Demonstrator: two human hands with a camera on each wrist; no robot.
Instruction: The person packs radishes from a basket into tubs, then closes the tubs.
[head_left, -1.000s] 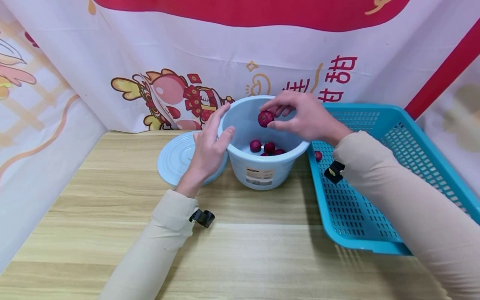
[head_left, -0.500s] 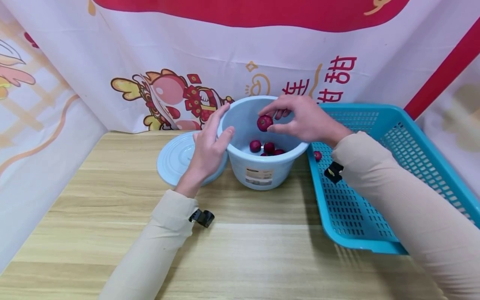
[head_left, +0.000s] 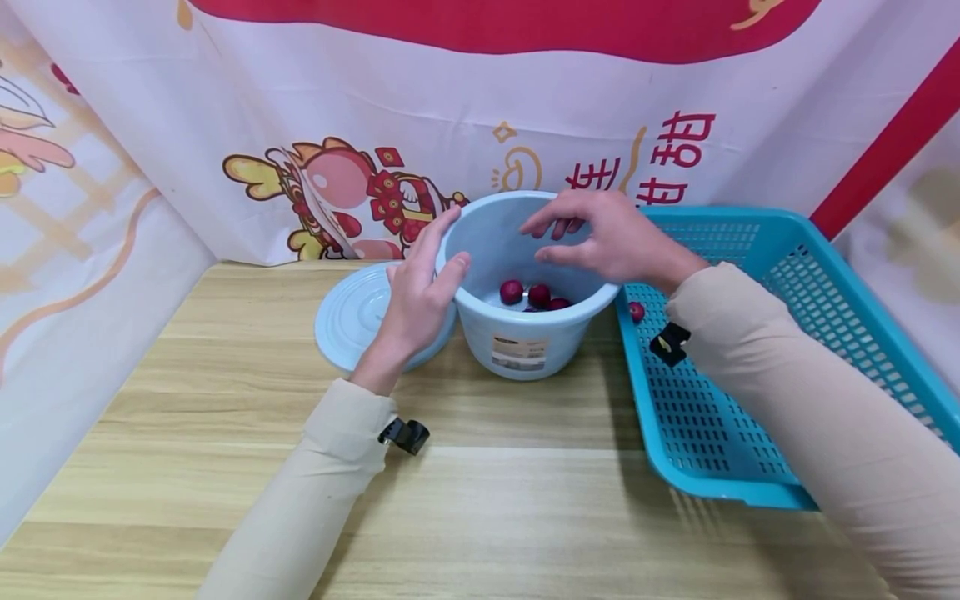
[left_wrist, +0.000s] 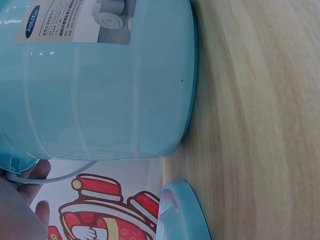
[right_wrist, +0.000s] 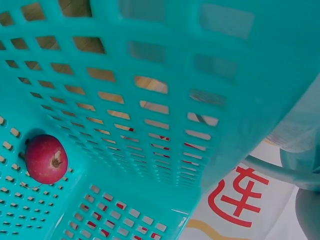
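Note:
A light blue bucket (head_left: 476,333) stands upright with several red radishes (head_left: 512,292) on its floor. My left hand (head_left: 420,292) rests against the bucket's left side, its fingers fairly straight and the thumb at the rim; fingers (left_wrist: 41,170) also show near the bucket's handle in the left wrist view. Over the right part of the bucket's opening is my right hand (head_left: 600,237), thumb and fingers apart with nothing between them. Another radish (right_wrist: 46,159) lies in the blue-green basket (head_left: 647,425). The basket wall fills most of the right wrist view.
Left of the bucket a round light blue lid (head_left: 341,321) lies on the wooden table (head_left: 480,517), partly behind my left hand. A printed white cloth (head_left: 285,100) hangs behind. The perforated basket stands close to the bucket's right side.
The radish that my right hand pinched over the bucket has left its fingers, which now stand apart. My right hand came slightly lower beforehand. My left hand and the bucket look unmoved.

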